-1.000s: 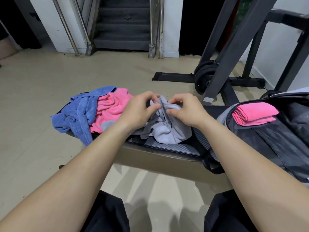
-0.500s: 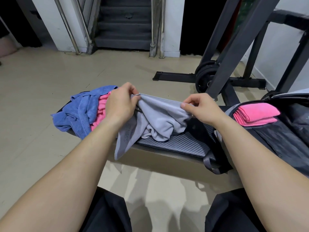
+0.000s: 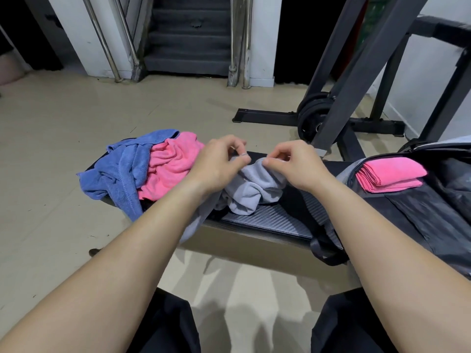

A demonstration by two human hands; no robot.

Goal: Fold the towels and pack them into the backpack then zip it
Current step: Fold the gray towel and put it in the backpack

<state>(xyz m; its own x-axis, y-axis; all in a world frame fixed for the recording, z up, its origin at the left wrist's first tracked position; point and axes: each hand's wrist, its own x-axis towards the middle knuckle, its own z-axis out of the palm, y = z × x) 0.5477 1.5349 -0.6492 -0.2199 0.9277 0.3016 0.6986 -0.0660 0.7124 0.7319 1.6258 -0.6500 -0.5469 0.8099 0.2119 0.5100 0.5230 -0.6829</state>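
Two hands are working on one grey towel (image 3: 252,189): my left hand (image 3: 216,165) and my right hand (image 3: 295,166) are each pinching its upper edge between thumb and fingertips, close together, above the black bench (image 3: 275,221). The rest of the cloth is lying crumpled on the bench, and one end is hanging over the near side under my left forearm. It is looking soft, light and limp, so I am judging it will sag unless I am taking it by two corners and pulling the edge straight. The bunching is hiding where those corners are. A blue towel (image 3: 122,169) and a loose pink towel (image 3: 168,171) are lying heaped at the left end. A folded pink towel (image 3: 390,174) is sitting at the mouth of the open backpack (image 3: 420,212) on the right, and the frame is cutting off its far side, so I cannot see the whole zipper.
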